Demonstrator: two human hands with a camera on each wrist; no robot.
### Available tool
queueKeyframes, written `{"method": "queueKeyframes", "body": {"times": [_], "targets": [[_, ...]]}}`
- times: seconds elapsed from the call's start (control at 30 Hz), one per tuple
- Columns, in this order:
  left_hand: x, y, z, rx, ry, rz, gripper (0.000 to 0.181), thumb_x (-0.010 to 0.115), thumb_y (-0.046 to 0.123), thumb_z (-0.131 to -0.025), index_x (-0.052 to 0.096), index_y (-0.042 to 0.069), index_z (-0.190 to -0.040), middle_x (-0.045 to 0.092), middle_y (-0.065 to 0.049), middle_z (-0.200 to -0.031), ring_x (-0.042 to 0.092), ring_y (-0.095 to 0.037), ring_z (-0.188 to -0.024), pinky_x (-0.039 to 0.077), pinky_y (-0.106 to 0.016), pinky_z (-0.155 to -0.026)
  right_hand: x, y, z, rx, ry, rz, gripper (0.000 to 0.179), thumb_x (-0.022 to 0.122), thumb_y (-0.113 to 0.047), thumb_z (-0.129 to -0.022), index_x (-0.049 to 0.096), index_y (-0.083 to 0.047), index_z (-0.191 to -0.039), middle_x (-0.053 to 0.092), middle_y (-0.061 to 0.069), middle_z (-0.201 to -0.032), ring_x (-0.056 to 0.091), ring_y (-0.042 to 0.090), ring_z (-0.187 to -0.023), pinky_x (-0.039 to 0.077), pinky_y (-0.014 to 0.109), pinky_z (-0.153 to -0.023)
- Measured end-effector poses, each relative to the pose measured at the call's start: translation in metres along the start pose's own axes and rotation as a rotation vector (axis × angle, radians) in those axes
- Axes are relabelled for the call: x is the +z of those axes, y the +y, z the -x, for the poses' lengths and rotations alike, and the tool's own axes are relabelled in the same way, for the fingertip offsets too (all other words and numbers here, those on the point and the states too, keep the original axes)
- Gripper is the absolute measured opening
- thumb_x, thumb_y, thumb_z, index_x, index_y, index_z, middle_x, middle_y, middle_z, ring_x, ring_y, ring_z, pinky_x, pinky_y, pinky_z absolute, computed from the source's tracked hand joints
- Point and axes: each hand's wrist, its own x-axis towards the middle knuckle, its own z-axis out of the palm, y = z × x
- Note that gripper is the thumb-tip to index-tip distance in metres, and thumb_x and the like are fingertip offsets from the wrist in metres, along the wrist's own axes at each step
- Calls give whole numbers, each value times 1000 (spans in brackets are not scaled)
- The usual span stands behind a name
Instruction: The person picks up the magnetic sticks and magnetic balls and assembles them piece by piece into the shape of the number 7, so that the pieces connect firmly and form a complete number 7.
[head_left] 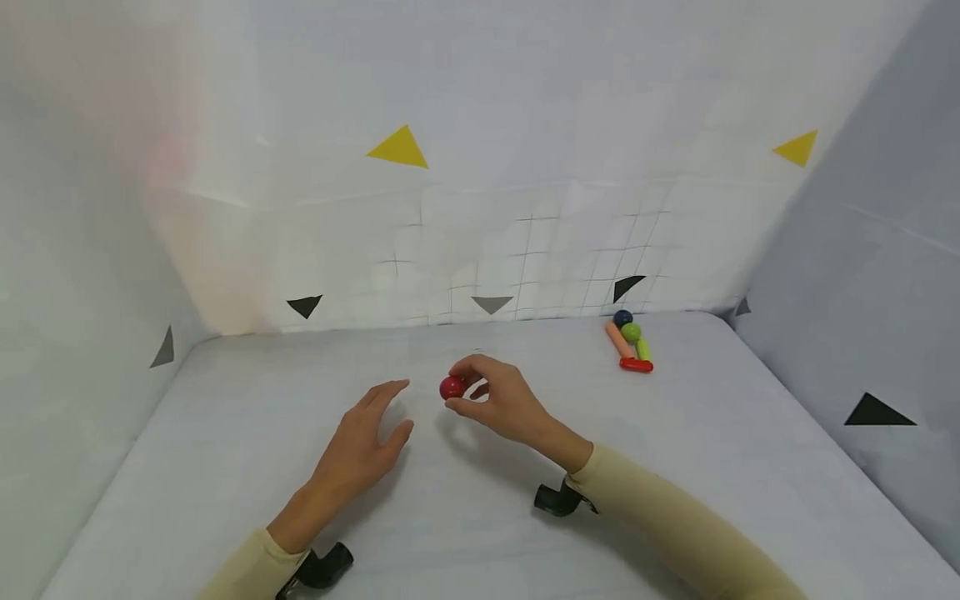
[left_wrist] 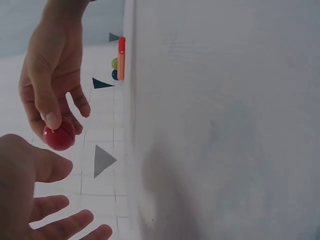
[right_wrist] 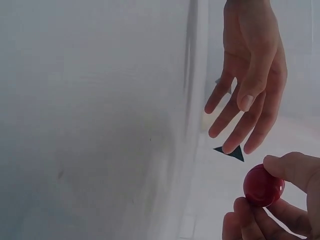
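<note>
The far wall (head_left: 570, 75) is rising behind the table (head_left: 750, 433). The head view is showing the table's left, right and far edges together; each wrist view is showing one edge.

Right sleeve (head_left: 667, 508) and left sleeve (head_left: 251, 571) are covering the forearms and hiding table surface from the head view.

The left hand (head_left: 360, 446) is hanging above the table, released and holding nothing. The head view is presenting its back; the right wrist view is separating its thumb and four extended fingers. The right hand (head_left: 502, 400) is pinching the red ball (head_left: 452, 388) between thumb and fingertips. Black wrist cameras (head_left: 558, 498) are projecting inward from both wrists.

Yellow triangles (head_left: 401, 148) and dark triangles (head_left: 491, 305) are marking the wall.

Near the table's far right corner, three sticks are lying together: peach stick (head_left: 618, 340), red stick (head_left: 636, 365) and lime stick (head_left: 642, 349). The lime stick is showing in the head view only.

The red ball is being held off the table, between the left and right edges and just beside the left hand. In the left wrist view the right thumb is covering its top. Beside the sticks, a green ball (head_left: 632, 332) and a blue ball (head_left: 622, 317) are resting, the blue one nearest the far edge.
</note>
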Motion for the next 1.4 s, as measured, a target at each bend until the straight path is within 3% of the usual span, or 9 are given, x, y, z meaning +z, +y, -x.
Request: {"method": "queueKeyframes", "body": {"times": [0.13,0.33,0.6,0.87,1.03,1.13,1.3,1.4], "targets": [[0,-7,-1,9,25,16,54,73,10,-96,57,5,-146,57,-13,-145,55,-35,-133,45,-55,-106,10,3,-7,30,-15,-14,33,85,-9,-88,68,-7,-116,69,-2,-105,65,14,-94,59,34,-78],[-2,-16,-2,25,65,32,51,75,5,-94,59,3,-143,61,-13,-140,62,-36,-120,50,-56,-98,31,5,-20,6,-44,-16,31,85,-7,-88,68,-5,-114,70,0,-103,66,15,-94,59,32,-76],[-3,-23,-1,24,77,51,47,75,5,-94,61,1,-139,64,-14,-136,64,-37,-116,53,-53,-93,55,6,-30,29,-80,-61,29,84,-8,-89,70,-4,-115,71,3,-106,68,16,-90,56,22,-72],[0,-24,0,14,82,102,44,76,5,-94,63,-1,-136,66,-16,-133,63,-38,-118,52,-54,-95,72,11,-27,35,-70,-53,29,86,-10,-87,74,-8,-113,73,2,-102,67,10,-83,54,22,-75],[2,-27,-2,-4,57,159,44,73,-1,-94,63,-2,-137,65,-17,-134,63,-38,-121,50,-54,-99,72,11,-28,63,-61,0,36,88,-15,-86,74,-8,-118,74,1,-104,68,13,-87,52,22,-78],[3,-31,-3,21,38,167,48,72,-6,-92,62,1,-139,64,-16,-137,61,-37,-124,50,-55,-99,67,7,-27,83,-70,-1,40,86,-17,-88,71,-7,-123,74,3,-111,69,18,-94,52,23,-78],[4,-36,-3,133,17,61,51,75,-8,-89,67,6,-137,63,-16,-139,60,-38,-126,50,-57,-98,52,4,-20,116,-60,-35,35,77,-18,-95,69,-4,-126,71,7,-121,68,19,-99,54,28,-76],[3,-36,-1,148,53,-16,48,82,-2,-87,70,7,-132,68,-13,-131,63,-35,-121,51,-55,-97,43,6,-14,120,-50,-39,32,73,-16,-97,68,-3,-125,71,10,-120,67,17,-97,55,30,-77]]}}
